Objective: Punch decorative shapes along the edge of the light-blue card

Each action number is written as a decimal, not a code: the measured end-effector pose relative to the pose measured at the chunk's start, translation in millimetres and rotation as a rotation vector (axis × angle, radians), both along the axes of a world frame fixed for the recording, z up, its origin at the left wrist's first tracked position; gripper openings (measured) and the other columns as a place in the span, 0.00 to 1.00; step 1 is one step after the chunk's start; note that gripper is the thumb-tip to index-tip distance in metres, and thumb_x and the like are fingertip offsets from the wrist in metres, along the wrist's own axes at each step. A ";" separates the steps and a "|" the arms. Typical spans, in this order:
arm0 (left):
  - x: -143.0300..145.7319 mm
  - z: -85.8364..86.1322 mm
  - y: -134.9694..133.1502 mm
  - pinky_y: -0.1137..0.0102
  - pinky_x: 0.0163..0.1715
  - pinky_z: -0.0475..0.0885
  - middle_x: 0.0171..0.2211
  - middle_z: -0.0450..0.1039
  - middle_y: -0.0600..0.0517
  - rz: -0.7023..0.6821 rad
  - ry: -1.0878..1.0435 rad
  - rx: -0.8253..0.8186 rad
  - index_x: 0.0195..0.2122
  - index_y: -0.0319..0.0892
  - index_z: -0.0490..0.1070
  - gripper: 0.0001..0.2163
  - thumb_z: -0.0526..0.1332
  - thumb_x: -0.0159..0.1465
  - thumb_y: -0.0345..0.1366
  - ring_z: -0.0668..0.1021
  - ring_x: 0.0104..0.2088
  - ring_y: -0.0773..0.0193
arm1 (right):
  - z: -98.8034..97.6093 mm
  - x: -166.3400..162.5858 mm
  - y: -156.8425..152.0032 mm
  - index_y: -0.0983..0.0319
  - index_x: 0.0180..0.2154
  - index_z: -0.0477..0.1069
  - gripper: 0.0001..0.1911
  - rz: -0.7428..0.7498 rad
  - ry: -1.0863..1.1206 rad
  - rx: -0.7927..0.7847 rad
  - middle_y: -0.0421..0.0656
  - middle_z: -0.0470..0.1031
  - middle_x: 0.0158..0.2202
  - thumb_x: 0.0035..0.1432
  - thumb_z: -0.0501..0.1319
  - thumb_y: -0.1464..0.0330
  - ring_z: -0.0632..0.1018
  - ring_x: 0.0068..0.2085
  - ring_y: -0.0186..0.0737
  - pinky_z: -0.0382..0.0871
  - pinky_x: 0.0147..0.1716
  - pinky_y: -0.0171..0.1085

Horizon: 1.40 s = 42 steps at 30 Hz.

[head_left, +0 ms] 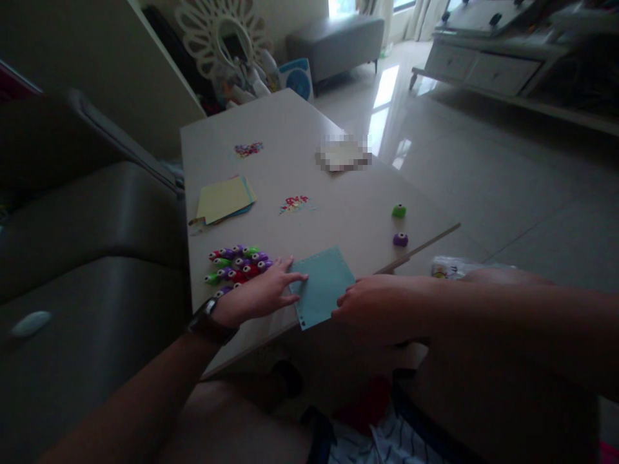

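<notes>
A sheet of blue paper (323, 287) lies at the table's near edge, with small punched marks along its borders and dark holes at its lower left corner. My left hand (271, 290) rests with fingers spread on the paper's left side. At the right edge of the sheet, my right hand (362, 309) is closed on the paper; whether anything else is inside the fist is hidden. Several small craft punches (236, 264) in purple, green and red sit in a cluster beside my left hand. A green punch (399, 211) and a purple punch (400, 240) stand apart on the right.
A stack of coloured paper (225, 198) lies on the white table (290, 122). Small piles of colourful cut-outs (296, 203) are at its middle and farther back. A blurred pale item (343, 154) lies near the far right edge. A grey chair (97, 219) adjoins the left side.
</notes>
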<state>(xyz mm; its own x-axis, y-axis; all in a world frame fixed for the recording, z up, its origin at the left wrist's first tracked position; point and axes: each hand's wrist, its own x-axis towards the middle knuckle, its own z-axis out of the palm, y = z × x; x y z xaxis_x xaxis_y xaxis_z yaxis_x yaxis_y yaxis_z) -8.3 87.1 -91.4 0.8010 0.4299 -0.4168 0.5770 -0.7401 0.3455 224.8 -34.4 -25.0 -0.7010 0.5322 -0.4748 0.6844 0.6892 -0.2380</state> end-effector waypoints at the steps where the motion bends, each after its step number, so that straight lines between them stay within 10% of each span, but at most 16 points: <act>1: 0.2 0.1 0.0 0.47 0.66 0.55 0.72 0.48 0.39 -0.002 0.005 0.003 0.63 0.50 0.69 0.23 0.63 0.67 0.44 0.55 0.70 0.37 | -0.1 0.1 -0.1 0.63 0.45 0.76 0.11 -0.004 0.003 -0.002 0.49 0.82 0.40 0.64 0.61 0.65 0.83 0.40 0.49 0.71 0.30 0.39; 34: -5.8 -12.7 2.9 0.49 0.64 0.61 0.68 0.56 0.40 0.032 -0.112 0.040 0.54 0.48 0.73 0.17 0.63 0.66 0.44 0.63 0.67 0.41 | 0.3 0.6 -0.3 0.60 0.43 0.78 0.10 -0.008 0.023 0.025 0.47 0.82 0.38 0.63 0.62 0.63 0.81 0.35 0.44 0.66 0.26 0.38; 42: 13.1 -20.2 5.5 0.57 0.48 0.70 0.46 0.70 0.42 0.102 -0.244 0.193 0.41 0.41 0.69 0.10 0.61 0.64 0.41 0.73 0.45 0.50 | 24.9 66.1 60.8 0.64 0.55 0.73 0.19 -0.411 0.197 -0.109 0.49 0.80 0.47 0.65 0.63 0.65 0.79 0.40 0.41 0.70 0.36 0.36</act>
